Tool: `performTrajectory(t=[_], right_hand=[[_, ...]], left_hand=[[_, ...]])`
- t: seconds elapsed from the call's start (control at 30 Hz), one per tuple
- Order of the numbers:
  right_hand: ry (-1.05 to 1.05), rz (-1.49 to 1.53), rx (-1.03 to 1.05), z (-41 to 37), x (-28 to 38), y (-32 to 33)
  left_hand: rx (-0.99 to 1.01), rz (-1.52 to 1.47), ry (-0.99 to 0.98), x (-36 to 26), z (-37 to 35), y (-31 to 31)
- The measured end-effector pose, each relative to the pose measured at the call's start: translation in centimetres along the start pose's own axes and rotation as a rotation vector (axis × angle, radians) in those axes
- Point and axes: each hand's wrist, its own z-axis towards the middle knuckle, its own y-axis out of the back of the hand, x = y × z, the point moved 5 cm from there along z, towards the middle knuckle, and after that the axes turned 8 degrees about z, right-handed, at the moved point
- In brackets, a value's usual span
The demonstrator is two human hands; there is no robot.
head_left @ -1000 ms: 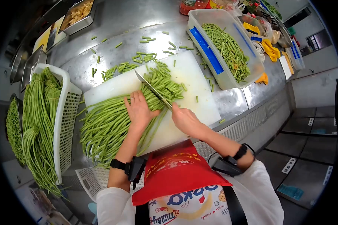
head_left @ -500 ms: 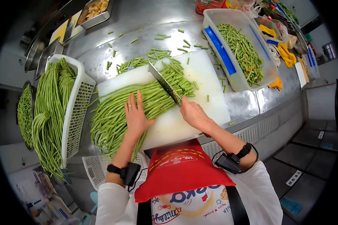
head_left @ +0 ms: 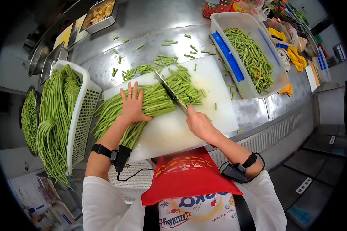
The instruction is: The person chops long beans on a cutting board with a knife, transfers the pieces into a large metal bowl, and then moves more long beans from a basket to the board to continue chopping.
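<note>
My left hand [head_left: 133, 107] lies with its fingers spread on a thick bundle of long green beans [head_left: 154, 98], pressing on it from above. My right hand [head_left: 199, 122] is closed round the handle of a kitchen knife [head_left: 166, 88]. The blade slants across the bundle near its right end, with green bits stuck to its side. Under the beans is a white cutting board [head_left: 173, 134]. Cut bean pieces [head_left: 183, 79] gather to the right of the blade and beyond the board's far edge. The beans' left ends hang over the near left side.
A white basket [head_left: 85, 115] of long beans stands on the left, with a bowl of cut beans [head_left: 29, 119] beyond it. At right is a clear plastic bin [head_left: 243, 86] of cut beans. A metal tray [head_left: 104, 24] sits at the back left, and yellow cloths [head_left: 297, 59] lie at right.
My left hand has slid a little left and away from me along the bundle, fingers spreading wider. The bundle's near strands have shifted. The knife stays at nearly the same spot.
</note>
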Motion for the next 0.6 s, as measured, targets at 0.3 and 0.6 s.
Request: performTrajectory(t=[0.3, 0.6], right_hand=[[-0.026, -0.049, -0.016, -1.1, -1.2, 1.0], [-0.014, 0.01, -0.053, -1.8, -1.9, 1.9]], left_hand=[[-0.029, -0.206, 0.002, 0.4, 0.0, -2.0], [-0.113, -0.138, 0.171, -4.6, -3.1, -0.6]])
